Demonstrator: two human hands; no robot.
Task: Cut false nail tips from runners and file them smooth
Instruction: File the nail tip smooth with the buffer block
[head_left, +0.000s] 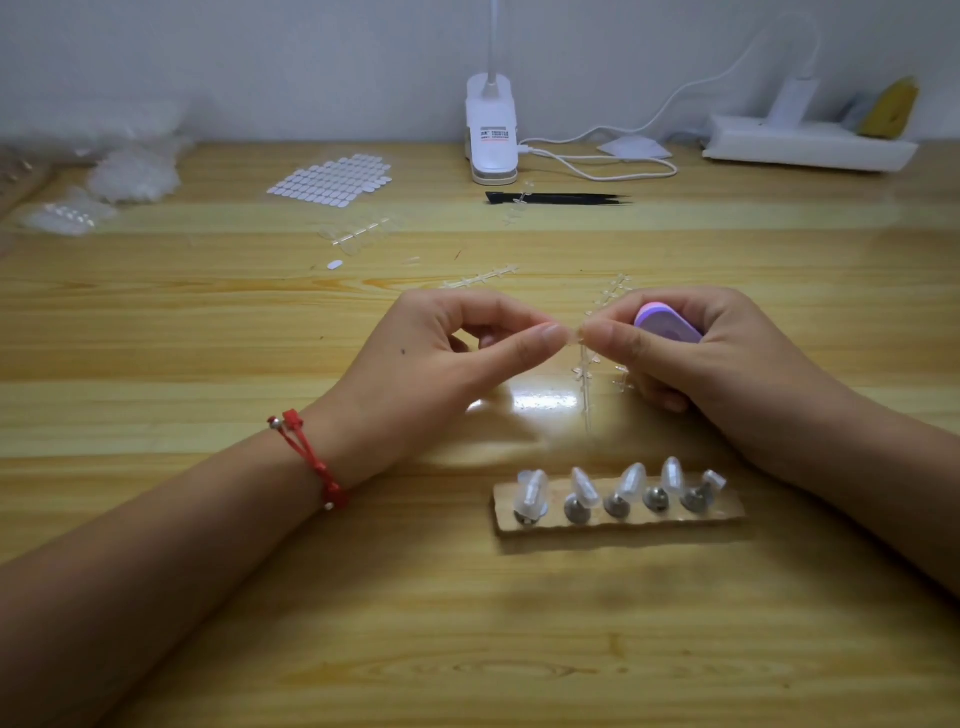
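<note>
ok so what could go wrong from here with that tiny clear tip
The clear nail tip is pinched only by fingertips of the left hand and right hand; it could ping away among the clear scraps on the table. The right hand also holds the purple file, so its grip on the runner may slip.

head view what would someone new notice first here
The two hands meeting at the centre: the left hand and right hand pinch a clear runner between them, and the right also holds a pink and purple file block. Nearer the camera, a cardboard strip carries five clear nail tips on small stands. The red bracelet on the left wrist stands out too.
</note>
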